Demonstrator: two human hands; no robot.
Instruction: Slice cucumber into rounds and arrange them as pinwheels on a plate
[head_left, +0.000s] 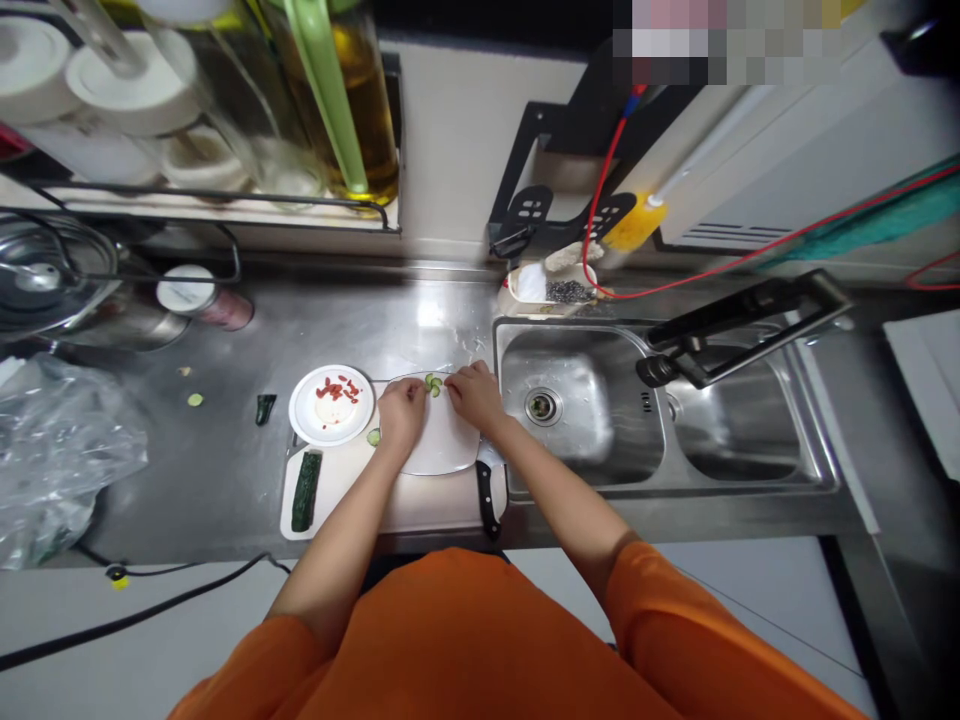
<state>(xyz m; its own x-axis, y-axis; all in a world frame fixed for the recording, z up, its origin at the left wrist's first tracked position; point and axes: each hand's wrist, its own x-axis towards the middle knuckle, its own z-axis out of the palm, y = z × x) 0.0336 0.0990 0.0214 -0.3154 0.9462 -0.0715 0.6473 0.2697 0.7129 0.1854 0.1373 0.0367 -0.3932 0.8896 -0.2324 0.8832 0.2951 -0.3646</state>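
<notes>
A few cucumber slices are laid near the far edge of the plate, between left hand and right hand; both hands' fingers are bunched, any grip indiscernible; a cucumber length is left unsliced.

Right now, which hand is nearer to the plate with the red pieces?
Left. The left hand is just to the right of the plate, close to its rim; the right hand is farther off, past the cucumber slices, toward the sink.

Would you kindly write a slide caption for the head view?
Left hand and right hand flank cucumber slices on a large plate, a knife to its right.
</notes>
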